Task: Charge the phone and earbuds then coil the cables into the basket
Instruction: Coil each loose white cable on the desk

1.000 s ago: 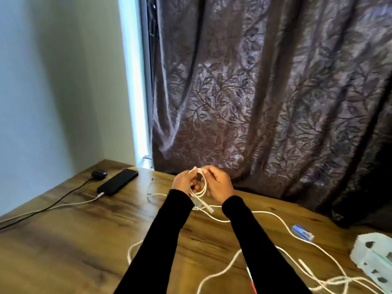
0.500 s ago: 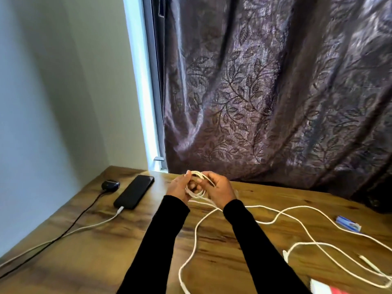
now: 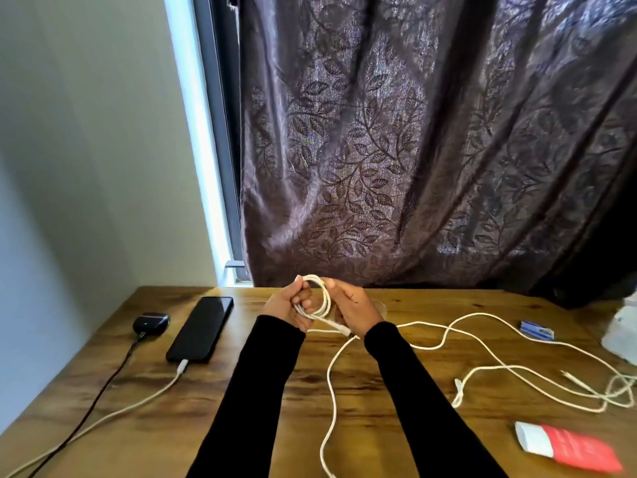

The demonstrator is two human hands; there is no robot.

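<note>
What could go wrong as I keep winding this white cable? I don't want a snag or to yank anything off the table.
1. The loose tail trails off the near edge from the coil in the left hand and right hand; it may catch there.
2. More white cables lie tangled at right; pulling could drag them along.
3. A sweeping sleeve could tug the phone off its plugged cable.

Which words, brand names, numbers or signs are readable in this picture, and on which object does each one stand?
No text can be read.
Red and white packet: motion-blurred, any print is unreadable.
Small blue and white packet: pale marks, too small to read.
Phone: screen dark, nothing shown.
Earbuds case: only a small green light, no letters.
White object at the right edge: no legible label.
</note>
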